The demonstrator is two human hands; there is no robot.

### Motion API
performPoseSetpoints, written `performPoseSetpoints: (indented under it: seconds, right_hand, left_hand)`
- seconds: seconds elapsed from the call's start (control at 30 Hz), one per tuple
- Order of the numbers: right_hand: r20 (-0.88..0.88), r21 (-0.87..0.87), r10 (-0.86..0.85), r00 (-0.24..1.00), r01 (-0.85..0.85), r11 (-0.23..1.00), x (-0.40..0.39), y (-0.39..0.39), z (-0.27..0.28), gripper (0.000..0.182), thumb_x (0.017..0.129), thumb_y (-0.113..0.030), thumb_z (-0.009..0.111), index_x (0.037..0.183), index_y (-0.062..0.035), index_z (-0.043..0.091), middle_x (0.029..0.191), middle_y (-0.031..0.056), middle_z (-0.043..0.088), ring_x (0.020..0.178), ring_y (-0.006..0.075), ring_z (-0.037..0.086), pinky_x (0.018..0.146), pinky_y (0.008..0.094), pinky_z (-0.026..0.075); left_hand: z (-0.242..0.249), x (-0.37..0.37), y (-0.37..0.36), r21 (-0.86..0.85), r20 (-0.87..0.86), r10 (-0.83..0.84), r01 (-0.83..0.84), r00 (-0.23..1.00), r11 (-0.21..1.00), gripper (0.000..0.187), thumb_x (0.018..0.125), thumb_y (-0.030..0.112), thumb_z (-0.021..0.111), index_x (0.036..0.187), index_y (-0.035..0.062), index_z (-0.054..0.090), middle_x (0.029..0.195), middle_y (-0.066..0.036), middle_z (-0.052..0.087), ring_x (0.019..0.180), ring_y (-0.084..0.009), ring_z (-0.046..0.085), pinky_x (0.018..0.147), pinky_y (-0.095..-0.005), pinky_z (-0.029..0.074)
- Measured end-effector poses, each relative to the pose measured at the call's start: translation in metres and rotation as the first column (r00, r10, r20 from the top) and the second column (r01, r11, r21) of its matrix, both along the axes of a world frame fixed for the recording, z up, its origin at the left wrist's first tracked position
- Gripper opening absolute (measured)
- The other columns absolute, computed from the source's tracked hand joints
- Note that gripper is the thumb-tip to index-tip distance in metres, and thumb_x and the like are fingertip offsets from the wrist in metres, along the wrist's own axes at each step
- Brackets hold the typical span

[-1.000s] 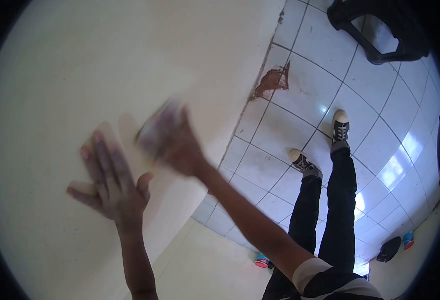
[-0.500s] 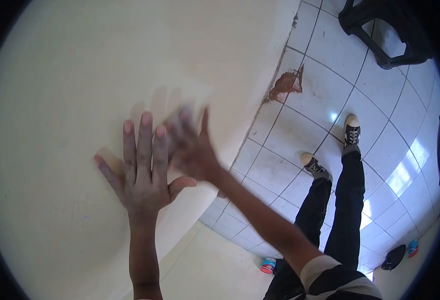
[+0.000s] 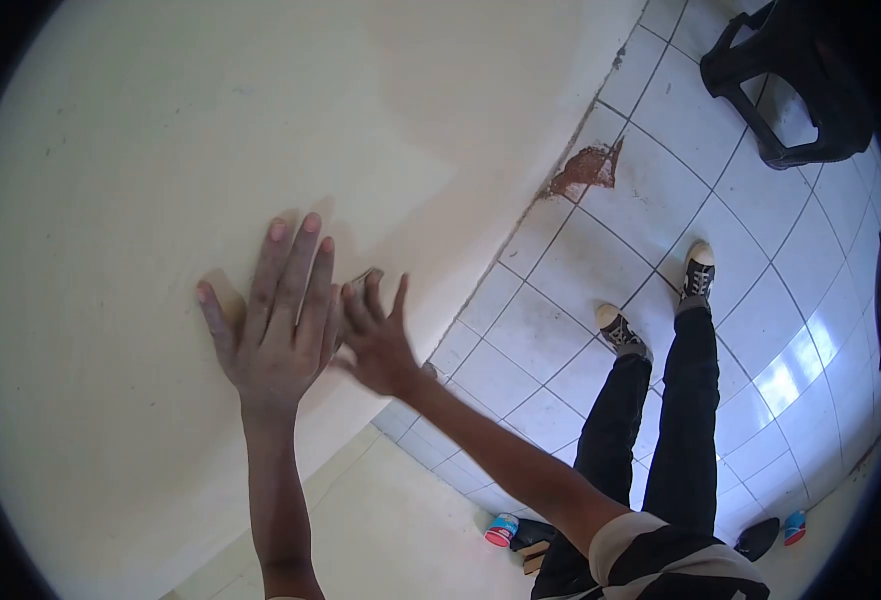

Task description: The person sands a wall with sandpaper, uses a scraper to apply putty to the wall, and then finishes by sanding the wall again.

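Observation:
My left hand (image 3: 285,340) lies flat on the pale, smooth surface (image 3: 140,250), back up and fingers stretched out, with nothing in it. Just right of it, my right hand (image 3: 382,350) is bent over the same surface, its fingers slightly curled and the little finger raised. A thin dark edge (image 3: 366,274) shows at the right fingertips; it seems to belong to a small flat piece held there, too hidden to name. The inner sides of the two hands nearly touch.
White floor tiles (image 3: 600,250) lie right of the surface, with a reddish-brown patch (image 3: 590,170) near its edge. A black plastic stool (image 3: 745,100) stands at upper right. My sneakers (image 3: 698,270) are on the tiles. A small red-and-blue tub (image 3: 501,530) is at the bottom.
My right hand has moved down along the surface, its fingers now less blurred. My left hand's fingers lean slightly right, and its thumb no longer sticks out. The view has shifted a little.

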State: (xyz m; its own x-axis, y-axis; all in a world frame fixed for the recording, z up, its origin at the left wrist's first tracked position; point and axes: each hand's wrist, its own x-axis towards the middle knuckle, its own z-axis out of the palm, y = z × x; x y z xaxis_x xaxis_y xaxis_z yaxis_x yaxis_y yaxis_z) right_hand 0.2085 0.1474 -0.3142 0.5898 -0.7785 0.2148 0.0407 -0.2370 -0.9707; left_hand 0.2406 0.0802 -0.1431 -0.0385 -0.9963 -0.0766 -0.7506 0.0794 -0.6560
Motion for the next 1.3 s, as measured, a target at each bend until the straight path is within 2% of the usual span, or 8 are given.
performPoseSetpoints:
  seconds: [0.23,0.27,0.43,0.63,0.8,0.9,1.13,1.3]
  right_hand:
    - [-0.116,-0.379,-0.444,0.888,0.374,0.847,0.011,-0.239,0.011,0.064,0.087,-0.027,0.052,0.146,-0.0184,0.028,0.154,0.0155,0.011,0.139,0.0460,0.008,0.102,0.0719,0.007]
    - [0.130,-0.002,-0.453,0.882,0.457,0.889,-0.008,-0.274,0.053,0.063,0.097,-0.052,0.004,0.150,-0.0188,0.009,0.154,0.0162,0.005,0.141,0.0384,-0.001,0.109,0.0614,-0.005]
    - [0.022,0.040,-0.553,0.833,0.552,0.833,0.031,-0.171,0.022,0.066,0.087,-0.024,0.051,0.145,-0.0101,0.024,0.152,0.0240,0.007,0.138,0.0501,0.004,0.101,0.0728,0.009]
    - [-0.065,-0.225,-0.055,0.996,0.039,0.974,0.004,-0.014,-0.023,0.055,0.089,-0.037,0.052,0.139,-0.0178,0.040,0.150,0.0219,0.015,0.136,0.0537,0.006,0.100,0.0759,0.002]
    - [0.101,-0.441,-0.743,0.662,0.699,0.563,0.043,-0.262,0.007,0.059,0.093,-0.032,0.047,0.146,-0.0140,0.026,0.152,0.0213,0.014,0.136,0.0485,0.016,0.102,0.0710,0.012]
    - [0.086,-0.037,-0.613,0.785,0.617,0.786,0.009,-0.319,0.044,0.057,0.099,-0.047,0.012,0.149,-0.0212,0.013,0.154,0.0172,0.005,0.140,0.0414,0.001,0.109,0.0623,-0.004]
    - [0.052,-0.037,-0.188,0.981,0.190,0.981,0.010,-0.007,-0.040,0.046,0.090,-0.028,0.053,0.135,-0.0219,0.044,0.150,0.0260,0.013,0.137,0.0515,0.006,0.101,0.0735,0.003]
    - [-0.100,-0.238,-0.432,0.896,0.400,0.885,0.007,-0.171,-0.017,0.069,0.087,-0.025,0.055,0.145,-0.0112,0.021,0.151,0.0274,0.008,0.136,0.0516,0.011,0.104,0.0692,0.010]
  left_hand:
    - [-0.004,0.014,0.050,0.065,0.275,0.000,-0.019,0.961,0.998,0.035,0.097,0.036,0.040,0.128,0.0261,0.054,0.134,0.008,0.051,0.127,-0.0139,0.046,0.114,-0.0542,0.003]
    - [-0.006,0.017,0.055,0.101,0.336,-0.080,0.048,0.939,0.994,0.036,0.098,0.038,0.038,0.128,0.0263,0.053,0.135,0.007,0.051,0.128,-0.0152,0.045,0.113,-0.0556,0.003]
    - [-0.011,0.019,0.058,0.009,0.050,-0.084,0.083,0.995,0.996,0.045,0.099,0.045,0.026,0.131,0.0259,0.050,0.137,0.002,0.049,0.130,-0.0196,0.043,0.112,-0.0589,0.007]
    - [-0.011,0.020,0.056,0.100,0.070,-0.120,0.113,0.990,0.989,0.051,0.098,0.050,0.020,0.132,0.0251,0.049,0.138,0.002,0.048,0.130,-0.0203,0.043,0.112,-0.0593,0.007]
    - [-0.013,0.014,0.053,0.137,0.084,-0.047,0.035,0.995,0.990,0.050,0.097,0.052,0.026,0.131,0.0251,0.051,0.138,0.003,0.048,0.129,-0.0203,0.043,0.112,-0.0586,0.007]
    - [-0.015,0.013,0.053,0.097,0.033,-0.057,0.053,0.998,0.994,0.050,0.096,0.053,0.028,0.130,0.0254,0.051,0.138,0.002,0.048,0.129,-0.0212,0.044,0.112,-0.0583,0.009]
    - [-0.018,0.014,0.057,0.020,-0.031,-0.077,0.078,0.997,0.997,0.046,0.096,0.051,0.031,0.127,0.0263,0.054,0.136,-0.001,0.051,0.128,-0.0229,0.045,0.112,-0.0590,0.009]
    - [-0.022,0.012,0.052,0.076,0.083,-0.047,0.041,0.995,0.996,0.041,0.094,0.047,0.037,0.123,0.0255,0.056,0.134,0.001,0.053,0.127,-0.0218,0.047,0.111,-0.0609,0.004]
